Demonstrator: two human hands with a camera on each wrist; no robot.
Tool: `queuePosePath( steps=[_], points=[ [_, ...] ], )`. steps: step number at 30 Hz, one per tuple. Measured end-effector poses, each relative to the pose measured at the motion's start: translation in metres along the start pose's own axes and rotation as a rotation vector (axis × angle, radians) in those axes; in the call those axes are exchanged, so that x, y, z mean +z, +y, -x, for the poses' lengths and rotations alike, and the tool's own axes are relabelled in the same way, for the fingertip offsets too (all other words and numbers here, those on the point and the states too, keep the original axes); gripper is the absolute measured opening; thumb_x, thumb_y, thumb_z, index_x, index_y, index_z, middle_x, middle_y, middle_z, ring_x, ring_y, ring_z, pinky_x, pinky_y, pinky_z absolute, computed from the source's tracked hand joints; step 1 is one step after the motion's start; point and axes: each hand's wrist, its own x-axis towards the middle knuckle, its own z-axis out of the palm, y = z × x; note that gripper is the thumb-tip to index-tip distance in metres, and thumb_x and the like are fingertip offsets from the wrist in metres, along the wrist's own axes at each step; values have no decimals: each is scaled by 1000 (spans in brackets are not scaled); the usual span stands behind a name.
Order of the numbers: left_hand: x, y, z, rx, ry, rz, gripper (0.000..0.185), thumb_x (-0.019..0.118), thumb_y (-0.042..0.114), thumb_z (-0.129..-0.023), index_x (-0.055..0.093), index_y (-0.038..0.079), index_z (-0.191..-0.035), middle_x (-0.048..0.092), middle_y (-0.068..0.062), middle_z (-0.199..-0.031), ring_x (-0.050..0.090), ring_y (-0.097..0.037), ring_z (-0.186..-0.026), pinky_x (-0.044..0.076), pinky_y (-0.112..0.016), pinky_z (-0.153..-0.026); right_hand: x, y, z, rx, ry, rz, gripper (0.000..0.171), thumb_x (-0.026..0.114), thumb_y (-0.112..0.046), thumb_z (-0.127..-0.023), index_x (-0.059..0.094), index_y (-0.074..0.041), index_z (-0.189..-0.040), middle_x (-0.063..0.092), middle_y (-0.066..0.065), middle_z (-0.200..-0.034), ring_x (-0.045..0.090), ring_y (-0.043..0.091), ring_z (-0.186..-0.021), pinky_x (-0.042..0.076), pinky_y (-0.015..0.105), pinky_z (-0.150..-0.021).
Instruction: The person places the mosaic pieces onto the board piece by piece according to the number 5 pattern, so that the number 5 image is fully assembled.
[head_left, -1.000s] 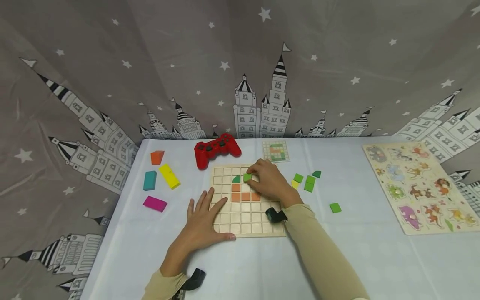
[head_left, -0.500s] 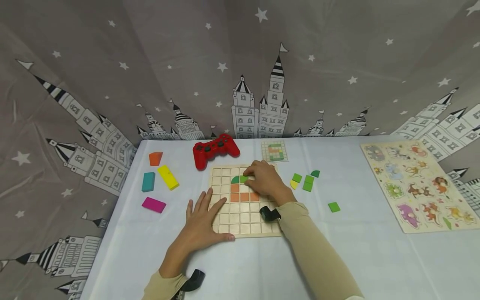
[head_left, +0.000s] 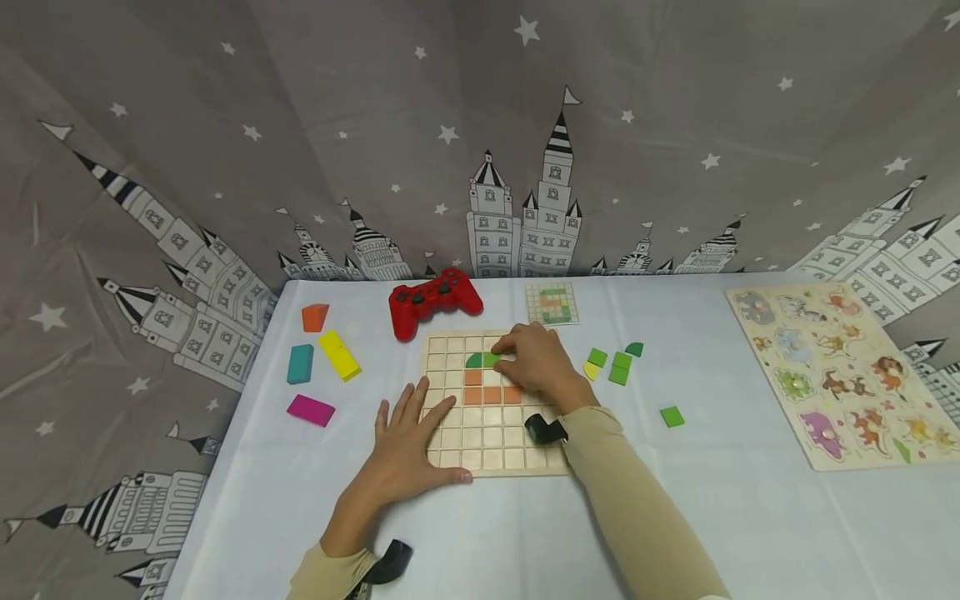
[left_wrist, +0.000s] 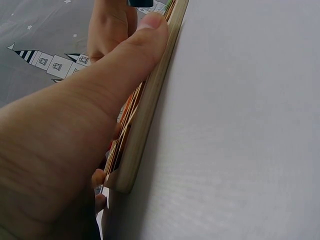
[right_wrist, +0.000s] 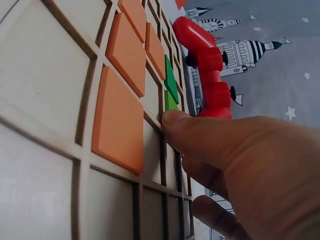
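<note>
A wooden grid board (head_left: 517, 458) lies on the white table. It carries three orange tiles (head_left: 491, 393), a dark green quarter-round tile (head_left: 472, 360) and a light green square tile (head_left: 489, 359). My right hand (head_left: 504, 354) curls over the board's upper middle and pinches the light green tile beside the dark green one. In the right wrist view the thumb (right_wrist: 200, 132) touches the near edge of that tile (right_wrist: 170, 101). My left hand (head_left: 408, 442) rests flat on the board's lower left corner, its thumb (left_wrist: 125, 65) along the board's edge (left_wrist: 145, 125).
A red game controller (head_left: 433, 298) and a pattern card (head_left: 552, 302) lie behind the board. Loose green tiles (head_left: 615, 365) and one more (head_left: 671, 416) sit to the right. Coloured blocks (head_left: 339, 353) lie left, and an animal puzzle (head_left: 840, 371) lies far right. A castle-print curtain hangs behind.
My right hand has slid the light green tile slightly left and down against the dark green tile. The left hand has not moved.
</note>
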Motion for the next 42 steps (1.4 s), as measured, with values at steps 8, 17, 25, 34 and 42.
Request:
queuePosePath(
  steps=[8, 17, 25, 34, 42],
  points=[
    [1, 1, -2, -12, -7, -5, 111, 81, 71, -66, 37, 27, -159, 4, -13, -174, 1, -40, -159, -4, -70, -122, -6, 18, 11, 15, 44, -35, 27, 72, -30, -94, 78, -19, -117, 72, 2, -118, 59, 29, -117, 43, 53, -106],
    [0, 0, -2, -16, -8, -5, 112, 81, 71, -66, 38, 27, -159, 4, -14, -173, 2, -41, -159, -4, -71, -122, -30, 77, 65, 144, 190, -119, 33, 74, -27, -94, 74, -11, -123, 69, 11, -123, 57, 32, -116, 45, 51, -104],
    [-1, -4, -1, -5, 48, 10, 112, 84, 69, -64, 41, 25, -157, 7, -15, -173, 4, -41, -158, -2, -71, -121, -44, 108, 85, 186, 271, -49, 39, 79, -27, -90, 73, -7, -124, 68, 18, -121, 57, 36, -114, 46, 54, -103],
    [5, -2, 1, -12, 34, 18, 112, 84, 69, -63, 41, 25, -157, 7, -14, -173, 4, -41, -159, -2, -71, -121, -39, 112, 83, 230, 214, -23, 42, 79, -27, -90, 72, -9, -127, 65, 20, -122, 55, 36, -110, 46, 53, -98],
    [3, 1, -2, -15, -1, -1, 113, 82, 71, -65, 38, 27, -159, 4, -13, -174, 1, -40, -159, -4, -71, -122, -36, 110, 81, 226, 205, 21, 37, 75, -23, -93, 72, -8, -126, 64, 20, -127, 55, 38, -113, 44, 55, -100]
  ],
)
